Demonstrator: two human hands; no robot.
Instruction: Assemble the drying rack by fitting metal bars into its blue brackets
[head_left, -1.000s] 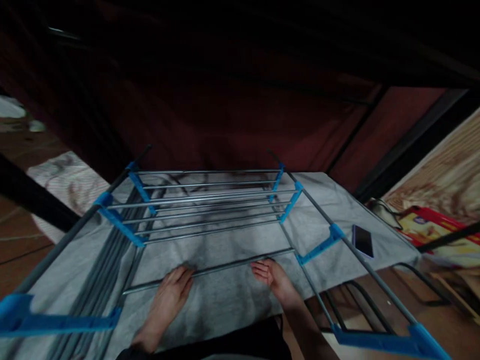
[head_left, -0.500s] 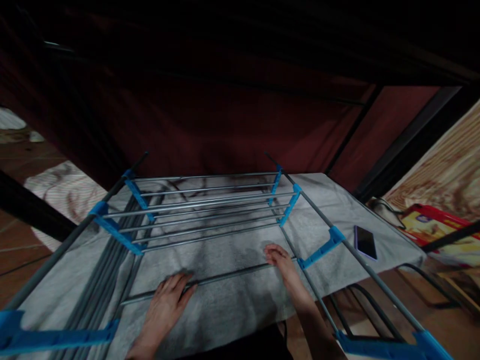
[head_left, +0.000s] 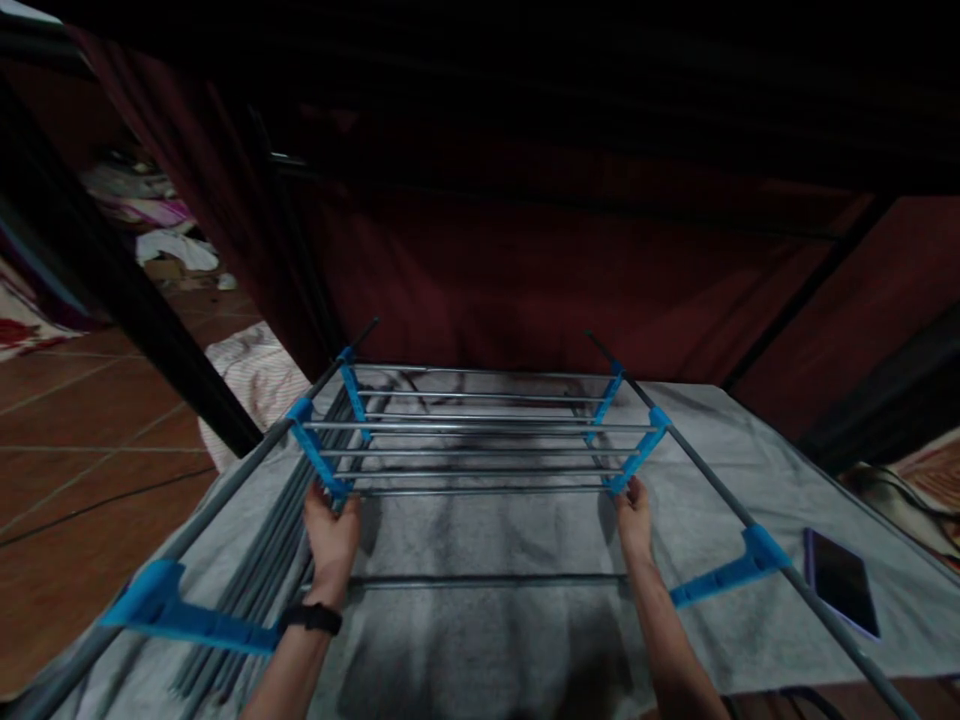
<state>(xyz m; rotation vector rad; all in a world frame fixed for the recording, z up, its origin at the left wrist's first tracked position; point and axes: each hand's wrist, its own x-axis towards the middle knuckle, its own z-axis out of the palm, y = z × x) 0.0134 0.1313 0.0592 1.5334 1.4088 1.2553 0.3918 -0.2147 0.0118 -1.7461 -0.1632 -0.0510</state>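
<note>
A rack of grey metal tubes with blue plastic brackets lies across a grey cloth, its crossbars [head_left: 480, 428] filling two sections at the far end. My left hand [head_left: 332, 532], with a black band on the wrist, is closed around the lower end of the left blue bracket [head_left: 319, 455] and the tube there. On the opposite side, my right hand [head_left: 634, 518] grips the lower end of the right blue bracket [head_left: 639, 455]; some of its fingers are hidden. Nearer me, a single crossbar [head_left: 480, 581] spans between two more brackets.
Several loose grey tubes [head_left: 247, 590] lie in a bundle on the left. A phone [head_left: 841, 582] rests on the cloth [head_left: 480, 650] at the right. Dark red curtains [head_left: 480, 270] hang behind the rack. Tiled floor [head_left: 97, 420] and cloth piles show at the left.
Both hands have left the near crossbar and moved forward and apart, taking hold of the brackets farther up the rack. The view has swung to the left.
</note>
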